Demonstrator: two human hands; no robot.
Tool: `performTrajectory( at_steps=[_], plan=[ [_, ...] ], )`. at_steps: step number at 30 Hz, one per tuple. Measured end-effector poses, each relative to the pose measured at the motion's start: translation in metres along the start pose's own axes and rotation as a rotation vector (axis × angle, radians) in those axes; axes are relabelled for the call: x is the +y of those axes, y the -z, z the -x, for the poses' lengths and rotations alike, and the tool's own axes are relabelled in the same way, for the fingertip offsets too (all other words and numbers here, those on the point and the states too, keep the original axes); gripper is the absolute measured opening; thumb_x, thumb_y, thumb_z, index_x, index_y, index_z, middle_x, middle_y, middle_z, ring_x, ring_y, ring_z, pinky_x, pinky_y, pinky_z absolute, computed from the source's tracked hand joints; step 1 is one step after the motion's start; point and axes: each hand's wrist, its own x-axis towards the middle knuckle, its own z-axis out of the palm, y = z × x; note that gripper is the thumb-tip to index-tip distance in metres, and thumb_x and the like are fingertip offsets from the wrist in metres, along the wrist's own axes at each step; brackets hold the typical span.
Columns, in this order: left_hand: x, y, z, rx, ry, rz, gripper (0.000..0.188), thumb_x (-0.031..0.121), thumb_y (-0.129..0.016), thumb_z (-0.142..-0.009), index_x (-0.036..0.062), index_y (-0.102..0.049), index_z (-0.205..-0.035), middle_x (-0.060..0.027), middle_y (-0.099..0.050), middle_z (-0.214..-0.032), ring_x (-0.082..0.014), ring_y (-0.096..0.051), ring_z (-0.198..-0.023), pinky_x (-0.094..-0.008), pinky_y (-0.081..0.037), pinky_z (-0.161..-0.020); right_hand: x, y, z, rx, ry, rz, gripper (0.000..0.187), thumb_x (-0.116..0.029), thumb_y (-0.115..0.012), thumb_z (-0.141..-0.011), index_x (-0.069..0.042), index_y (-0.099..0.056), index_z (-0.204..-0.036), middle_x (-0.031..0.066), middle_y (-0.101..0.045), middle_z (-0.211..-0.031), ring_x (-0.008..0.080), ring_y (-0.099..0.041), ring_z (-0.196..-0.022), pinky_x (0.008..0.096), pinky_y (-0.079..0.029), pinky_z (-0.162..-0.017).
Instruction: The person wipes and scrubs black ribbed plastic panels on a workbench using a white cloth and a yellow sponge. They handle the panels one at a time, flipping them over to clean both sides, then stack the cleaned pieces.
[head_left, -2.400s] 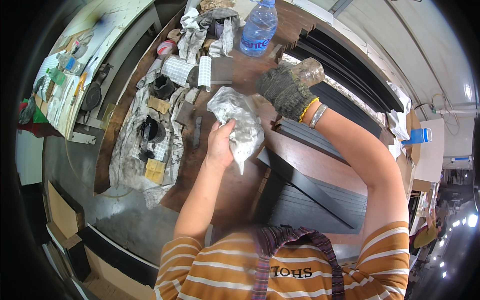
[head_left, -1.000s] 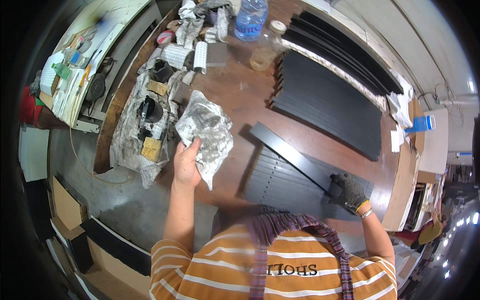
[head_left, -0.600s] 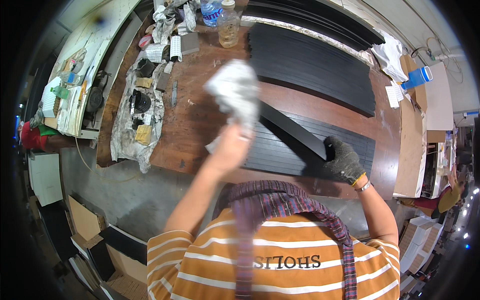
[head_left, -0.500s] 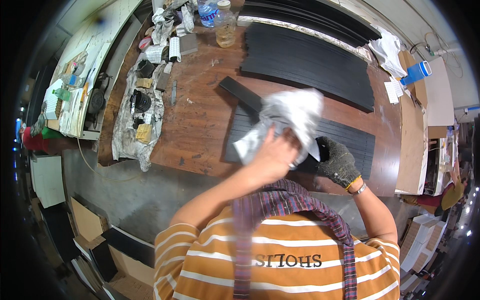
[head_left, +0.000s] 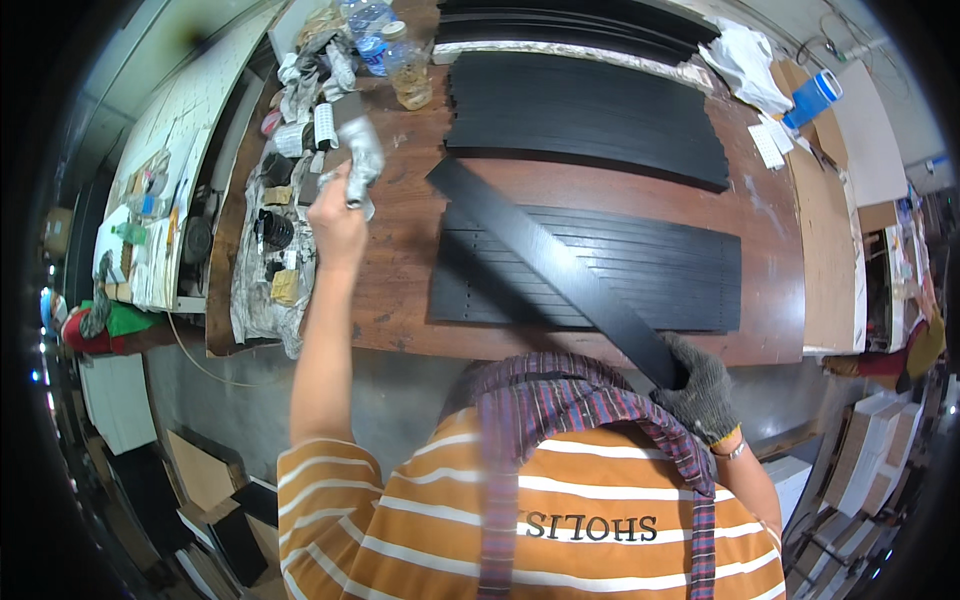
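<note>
My right hand (head_left: 700,392), in a dark grey knitted glove, grips the near end of a long flat black slat (head_left: 555,262). The slat slants up and to the left, held above a row of black slats (head_left: 640,285) laid side by side. Farther left, my bare left hand (head_left: 338,222) is closed around a crumpled white cloth (head_left: 362,158), smeared by motion. This hand is beside a stained sheet (head_left: 262,312) bearing a black round container (head_left: 271,230) and a yellowish sponge-like block (head_left: 285,287).
A wider group of black slats (head_left: 590,115) lies farther back on the brown table (head_left: 395,290). Bottles, including a capped one with amber contents (head_left: 408,80), stand at the far left. A blue bottle (head_left: 812,98) and white cloth (head_left: 745,65) are at the far right.
My left hand has swung left with the cloth, away from the slat. The slat is now uncovered, and my gloved right hand has moved slightly nearer to me with it.
</note>
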Motion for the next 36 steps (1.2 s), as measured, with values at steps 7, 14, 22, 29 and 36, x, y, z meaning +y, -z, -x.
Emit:
performTrajectory(
  at_steps=[7,14,22,29,36],
  plan=[
    [0.178,-0.058,0.055,-0.446,-0.668,0.228,0.053,0.008,-0.064,-0.087,0.0189,-0.06,-0.139,-0.0075,-0.066,-0.134,-0.0234,-0.057,-0.132,-0.0573,-0.036,-0.115,0.0,-0.014,-0.002,0.111,-0.01,-0.011,0.064,-0.031,-0.079,-0.075,-0.005,-0.063,-0.13,0.0211,-0.068,-0.121,0.0352,-0.068,-0.11,0.0407,-0.054,-0.094],
    [0.112,-0.026,-0.008,-0.151,-0.404,0.113,0.043,0.012,-0.06,-0.093,0.0046,-0.06,-0.136,-0.0214,-0.063,-0.133,-0.0336,-0.06,-0.125,-0.0564,-0.037,-0.114,0.003,-0.02,0.016,0.006,-0.12,-0.178,0.063,-0.028,-0.083,-0.069,-0.004,-0.066,-0.125,0.02,-0.071,-0.114,0.0343,-0.07,-0.105,0.0398,-0.055,-0.091],
    [0.118,-0.062,0.029,-0.272,-0.443,0.121,0.041,0.013,-0.07,-0.085,0.0112,-0.067,-0.126,-0.0096,-0.072,-0.115,-0.0275,-0.065,-0.118,-0.0548,-0.033,-0.116,0.017,-0.035,0.015,0.03,-0.028,-0.203,0.067,-0.031,-0.086,-0.068,-0.005,-0.066,-0.126,0.02,-0.07,-0.115,0.0352,-0.068,-0.107,0.0387,-0.054,-0.092],
    [0.04,-0.023,0.009,0.1,0.474,0.707,0.028,0.009,-0.055,-0.102,-0.007,-0.063,-0.123,-0.0111,-0.072,-0.108,-0.0174,-0.069,-0.091,-0.032,-0.055,-0.081,0.022,-0.027,0.0,-0.154,-0.003,-0.863,0.061,-0.024,-0.083,-0.072,0.003,-0.065,-0.124,0.0141,-0.072,-0.11,0.0236,-0.068,-0.097,0.035,-0.054,-0.09],
    [0.196,-0.071,0.088,-0.587,-0.731,0.26,0.044,0.037,-0.074,-0.086,0.0381,-0.066,-0.129,0.0106,-0.059,-0.143,-0.0198,-0.05,-0.138,-0.0607,-0.013,-0.122,0.006,-0.025,-0.034,-0.251,0.152,-0.804,0.036,-0.019,-0.076,-0.08,-0.001,-0.07,-0.11,0.0117,-0.072,-0.104,0.0217,-0.066,-0.086,0.0352,-0.053,-0.079]
  ],
)
